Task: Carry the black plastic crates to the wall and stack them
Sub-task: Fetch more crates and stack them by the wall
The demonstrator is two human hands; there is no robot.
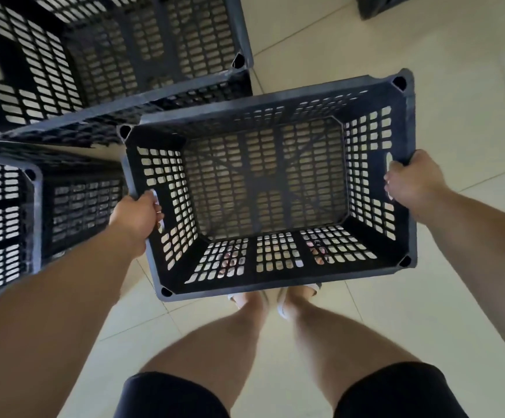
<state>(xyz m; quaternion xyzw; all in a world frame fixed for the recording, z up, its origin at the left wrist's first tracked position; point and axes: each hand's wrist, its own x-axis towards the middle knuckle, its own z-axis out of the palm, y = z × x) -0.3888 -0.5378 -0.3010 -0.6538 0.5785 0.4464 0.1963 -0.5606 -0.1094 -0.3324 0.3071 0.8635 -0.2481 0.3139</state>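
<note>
Your bare legs (245,336) stand on the pale tiled floor (426,70). Over your feet you hold a black slatted plastic crate (245,286). Your left hand (136,215) curls its fingers through the left handle slot, and your right hand (414,179) grips the right rim. A second black crate (3,212) stands just left, and a third black crate (94,55) lies beyond.

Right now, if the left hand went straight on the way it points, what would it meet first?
The left hand grips the left wall of the carried crate, so that wall comes first; past it, probably its open inside.
</note>
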